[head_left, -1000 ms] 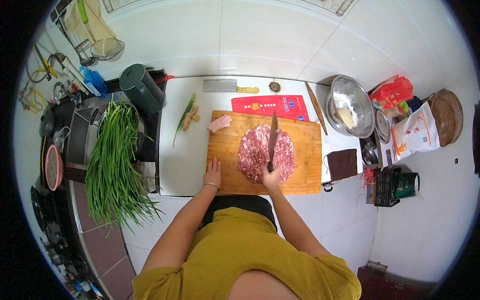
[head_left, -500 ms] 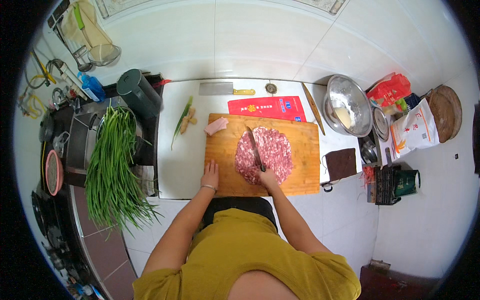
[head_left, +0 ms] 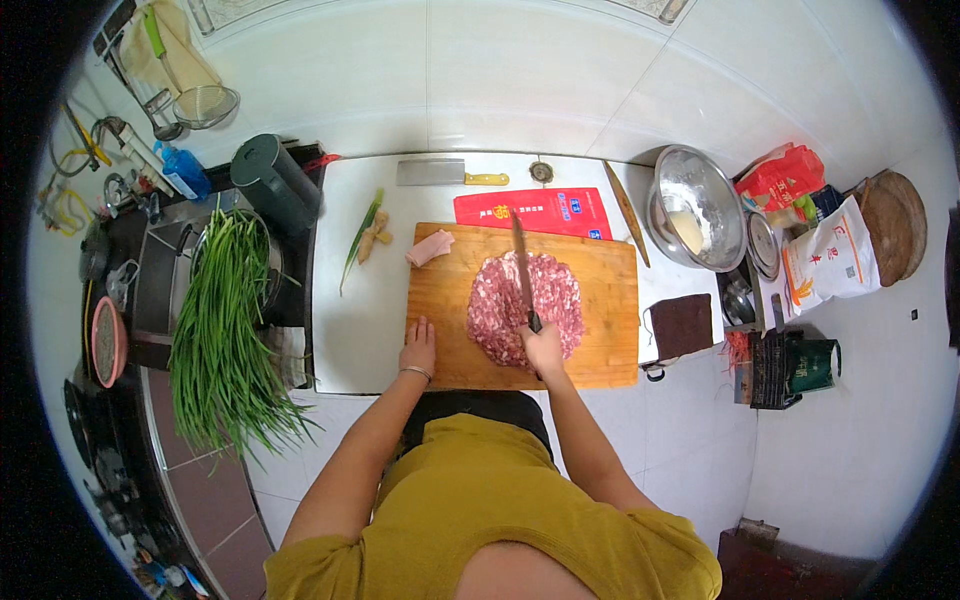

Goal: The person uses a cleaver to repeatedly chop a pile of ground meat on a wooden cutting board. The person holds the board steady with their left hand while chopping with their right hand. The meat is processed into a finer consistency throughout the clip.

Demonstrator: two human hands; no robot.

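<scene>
A flat round spread of minced meat (head_left: 560, 300) lies on the wooden cutting board (head_left: 612, 345). My right hand (head_left: 543, 350) is closed round the dark handle of a long-bladed knife (head_left: 522, 258). Its blade points away from me over the meat, the tip reaching past the board's far edge. At the board's near left corner rests my left hand (head_left: 419, 347), fingers stretched out, holding nothing. A pale pink slab (head_left: 430, 248), maybe pork skin or fat, sits at the far left corner of the board.
Behind the board lie a red packet (head_left: 580, 208) and a cleaver (head_left: 432, 173). Ginger (head_left: 370, 243) and a green onion (head_left: 361, 238) are to the left, beside a big heap of chives (head_left: 222, 330). A metal bowl (head_left: 725, 215), a tapered wooden rolling pin (head_left: 627, 215) and a brown cloth (head_left: 684, 328) are on the right.
The knife has moved away from me and slightly right, its tip now past the board's far edge. My right hand has shifted a little with it; my left hand stays put.
</scene>
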